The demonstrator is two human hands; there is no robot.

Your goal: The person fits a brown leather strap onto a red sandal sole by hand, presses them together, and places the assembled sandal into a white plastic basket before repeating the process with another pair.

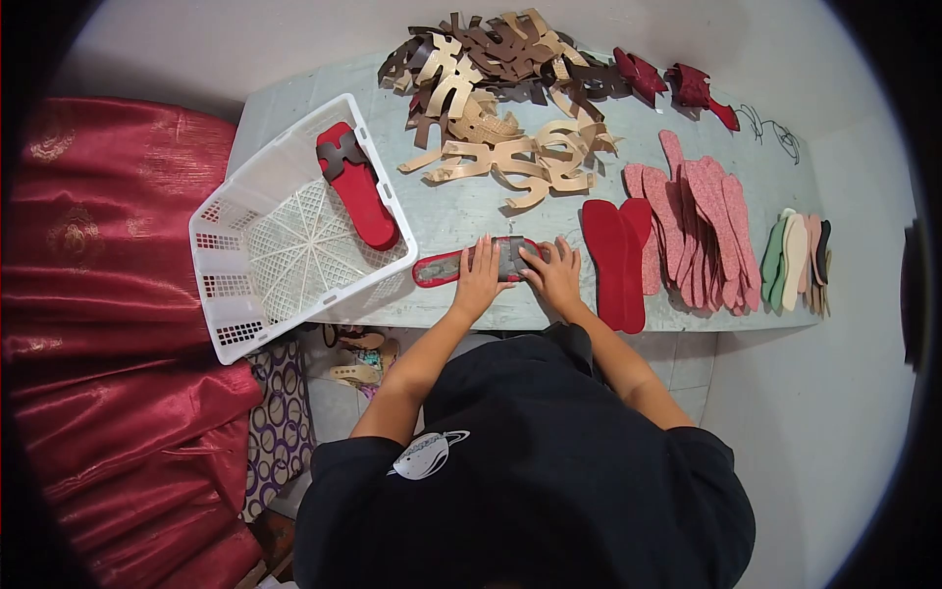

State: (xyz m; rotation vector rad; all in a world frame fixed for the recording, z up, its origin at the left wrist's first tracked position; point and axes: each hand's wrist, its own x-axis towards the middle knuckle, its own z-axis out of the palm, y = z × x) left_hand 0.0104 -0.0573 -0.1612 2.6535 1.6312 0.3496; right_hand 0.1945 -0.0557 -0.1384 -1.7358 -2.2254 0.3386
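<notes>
A red-edged sandal sole [439,269] lies on the table with its grey, rough underside up. A dark strap [510,257] wraps over it near its right end. My left hand [479,280] holds the middle of the sole, its fingers laid across it and the thumb towards the strap. On the strap end, my right hand [555,278] has its fingers bent and pressed against the strap and sole edge. Its fingertips partly cover that end. Just right of my right hand lie red sole pieces [615,265] side by side.
A white plastic basket [285,319] at the left holds a red sandal [358,191] with a dark strap. Cut straps [491,88] in brown, beige and gold are heaped at the back. Pink soles [706,236], coloured soles [790,260] and dark red straps [687,86] lie rightward.
</notes>
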